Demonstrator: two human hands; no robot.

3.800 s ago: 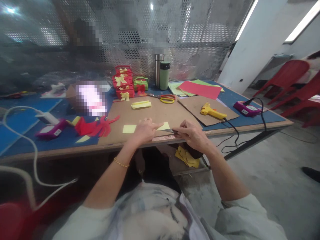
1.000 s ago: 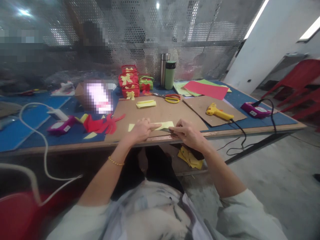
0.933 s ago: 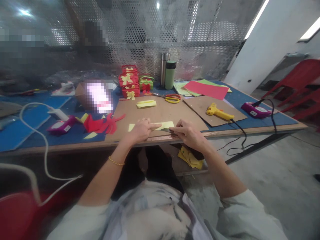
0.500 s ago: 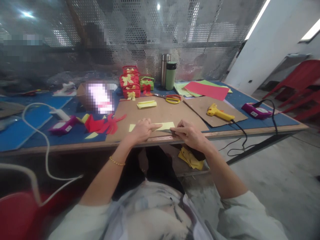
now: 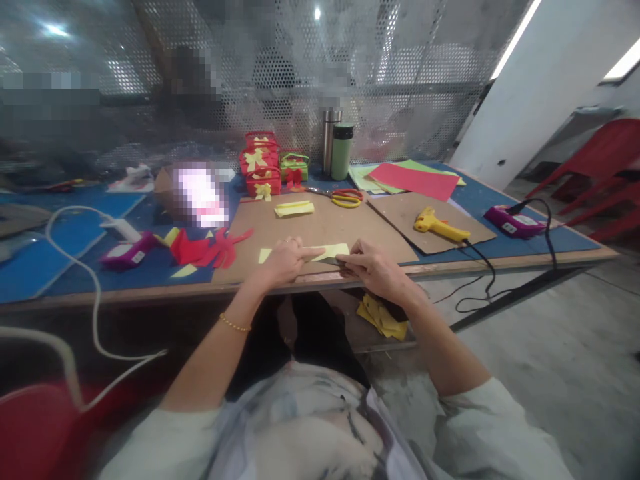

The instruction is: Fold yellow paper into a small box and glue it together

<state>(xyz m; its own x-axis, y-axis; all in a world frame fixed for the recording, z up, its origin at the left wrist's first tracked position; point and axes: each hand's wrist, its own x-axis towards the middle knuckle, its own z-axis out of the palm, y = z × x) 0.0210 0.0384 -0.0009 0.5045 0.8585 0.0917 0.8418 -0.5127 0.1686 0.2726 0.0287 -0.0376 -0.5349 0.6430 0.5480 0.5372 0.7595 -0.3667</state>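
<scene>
A pale yellow paper strip (image 5: 334, 251) lies across the brown cardboard sheet (image 5: 350, 227) near the table's front edge. My left hand (image 5: 286, 261) covers its middle, index finger stretched to the right and pressing it down, the other fingers curled. At the strip's right front edge, my right hand (image 5: 373, 267) has its fingers closed on the paper, its index finger pointing left along that edge. The edge there looks slightly raised and shadowed. Farther back on the cardboard lies a folded yellow paper piece (image 5: 294, 209).
Scissors (image 5: 345, 198) lie behind. A yellow glue gun (image 5: 440, 227) rests on cardboard at right, its cord hanging over the edge. Red paper scraps (image 5: 205, 250) and a lit phone (image 5: 201, 195) are at left. Red paper baskets (image 5: 260, 167) and a green bottle (image 5: 343, 153) stand at the back.
My right fingertips have shifted slightly left along the strip's front edge. My left hand stays in place on the paper.
</scene>
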